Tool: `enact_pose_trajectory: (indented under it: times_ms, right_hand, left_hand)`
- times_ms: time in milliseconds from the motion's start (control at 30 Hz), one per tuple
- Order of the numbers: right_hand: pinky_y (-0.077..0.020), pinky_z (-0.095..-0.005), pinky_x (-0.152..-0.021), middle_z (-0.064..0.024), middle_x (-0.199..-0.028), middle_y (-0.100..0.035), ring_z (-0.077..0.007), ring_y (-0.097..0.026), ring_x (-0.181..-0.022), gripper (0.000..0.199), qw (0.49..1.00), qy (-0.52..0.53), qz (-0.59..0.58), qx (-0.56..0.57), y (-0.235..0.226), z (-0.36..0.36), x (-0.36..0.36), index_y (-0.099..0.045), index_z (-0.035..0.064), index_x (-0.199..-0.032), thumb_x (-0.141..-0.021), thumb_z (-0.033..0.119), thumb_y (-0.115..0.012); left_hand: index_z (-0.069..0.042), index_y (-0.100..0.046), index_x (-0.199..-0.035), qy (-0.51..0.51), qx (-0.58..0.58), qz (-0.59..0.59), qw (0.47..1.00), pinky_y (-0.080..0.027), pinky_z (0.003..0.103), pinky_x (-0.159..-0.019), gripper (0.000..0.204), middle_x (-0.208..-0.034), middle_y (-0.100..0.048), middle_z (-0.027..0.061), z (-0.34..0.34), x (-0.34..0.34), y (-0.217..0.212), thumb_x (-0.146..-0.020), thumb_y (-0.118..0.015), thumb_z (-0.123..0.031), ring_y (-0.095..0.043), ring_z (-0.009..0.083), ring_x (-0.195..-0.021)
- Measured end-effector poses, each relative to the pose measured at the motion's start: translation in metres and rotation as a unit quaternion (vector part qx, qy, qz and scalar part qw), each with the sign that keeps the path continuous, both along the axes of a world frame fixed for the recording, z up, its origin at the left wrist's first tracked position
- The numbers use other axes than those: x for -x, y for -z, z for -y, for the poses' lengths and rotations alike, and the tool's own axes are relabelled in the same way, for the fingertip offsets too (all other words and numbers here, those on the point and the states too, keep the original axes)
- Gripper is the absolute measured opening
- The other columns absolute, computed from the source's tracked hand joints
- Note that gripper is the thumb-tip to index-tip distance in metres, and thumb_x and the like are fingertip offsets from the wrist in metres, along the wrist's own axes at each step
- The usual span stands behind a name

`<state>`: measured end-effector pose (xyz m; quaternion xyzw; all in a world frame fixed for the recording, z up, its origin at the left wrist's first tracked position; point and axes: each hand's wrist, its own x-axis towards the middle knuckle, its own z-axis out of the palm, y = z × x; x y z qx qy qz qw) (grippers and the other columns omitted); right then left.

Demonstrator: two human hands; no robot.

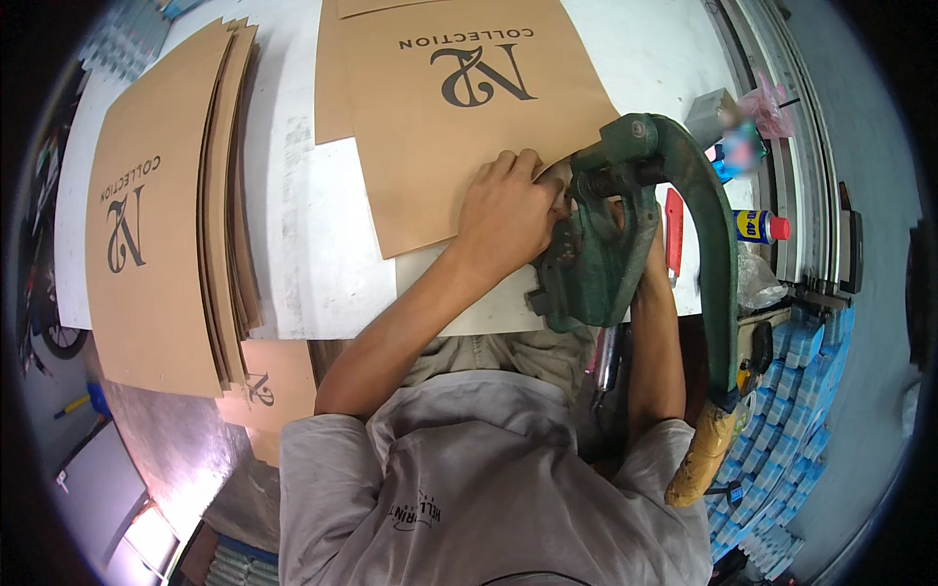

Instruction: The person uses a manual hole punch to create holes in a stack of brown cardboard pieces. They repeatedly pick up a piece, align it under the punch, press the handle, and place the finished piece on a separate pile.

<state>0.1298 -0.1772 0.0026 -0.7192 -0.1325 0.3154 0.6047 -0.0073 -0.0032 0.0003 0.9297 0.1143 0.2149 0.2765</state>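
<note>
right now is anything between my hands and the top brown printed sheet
Nothing visible separates the left hand from the brown sheet; the green metal press hides most of the right hand, so I can't tell there.

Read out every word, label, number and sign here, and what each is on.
I won't copy the wording out, but print stands here:
Central brown sheet: dark monogram and one word, upside down.
Left brown stack: same design.
Lower brown sheet: similar monogram.
Grey shirt: small dark lettering.
Blue-and-yellow can: label lettering.
Blue item: too blurred to read.
</note>
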Motion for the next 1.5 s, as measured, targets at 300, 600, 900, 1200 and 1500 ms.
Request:
enact_pose_trajectory:
  times_ms: [300,600,900,1200,1500]
  right_hand:
    - [-0.0553,-0.0316,-0.072,-0.0135,-0.102,-0.073,-0.0189,-0.07,-0.086,0.035,0.938,-0.027,0.337,0.082,-0.128,0.038,0.003,-0.068,-0.0052,-0.119,-0.102,0.025,-0.064]
    - [0.0056,-0.0797,-0.117,-0.0036,-0.167,-0.04,-0.0492,-0.014,-0.158,0.069,0.681,-0.357,0.598,0.229,-0.121,0.062,0.108,-0.06,0.0296,-0.147,-0.09,0.068,-0.062]
    - [-0.0447,-0.0428,-0.103,-0.0193,-0.126,-0.063,-0.0291,-0.059,-0.117,0.041,0.929,0.014,0.359,-0.093,-0.15,0.09,0.042,-0.061,0.0026,-0.136,-0.108,0.03,-0.049]
    - [-0.0506,-0.0421,-0.076,-0.019,-0.094,-0.059,-0.0348,-0.062,-0.081,0.023,0.886,-0.112,0.428,0.141,0.004,0.089,0.021,-0.065,-0.0047,-0.106,-0.084,-0.007,-0.06]
    - [-0.0503,-0.0413,-0.072,-0.0196,-0.086,-0.063,-0.0341,-0.064,-0.077,0.009,0.881,-0.108,0.433,0.16,0.003,0.079,0.006,-0.062,-0.0046,-0.096,-0.088,-0.006,-0.058]
  left_hand:
    - [-0.008,-0.08,-0.108,-0.008,-0.006,-0.026,1.0,-0.054,0.043,-0.085,0.032,-0.102,-0.065,0.011,-0.005,-0.002,0.002,-0.081,-0.082,-0.024,-0.063,0.0315,-0.098]
    - [-0.007,-0.078,-0.113,0.011,0.006,-0.026,1.0,-0.053,0.044,-0.089,0.036,-0.105,-0.064,0.0119,0.001,-0.003,-0.008,-0.08,-0.082,-0.023,-0.062,0.0331,-0.1]
    - [-0.01,-0.075,-0.12,0.022,-0.117,-0.031,0.992,-0.052,0.046,-0.1,0.03,-0.124,-0.063,0.0174,-0.018,-0.005,0.009,-0.094,-0.065,-0.021,-0.062,0.0368,-0.115]
    - [-0.024,-0.061,-0.147,0.027,-0.196,-0.147,0.969,-0.021,0.067,-0.122,0.051,-0.164,-0.032,0.0278,-0.057,0.061,0.015,-0.098,-0.053,-0.02,-0.03,0.0488,-0.152]
    - [-0.031,-0.046,-0.158,-0.008,-0.171,-0.186,0.968,-0.028,0.064,-0.12,0.071,-0.157,-0.043,0.0249,-0.085,0.076,0.02,-0.09,-0.058,-0.008,-0.041,0.0499,-0.144]
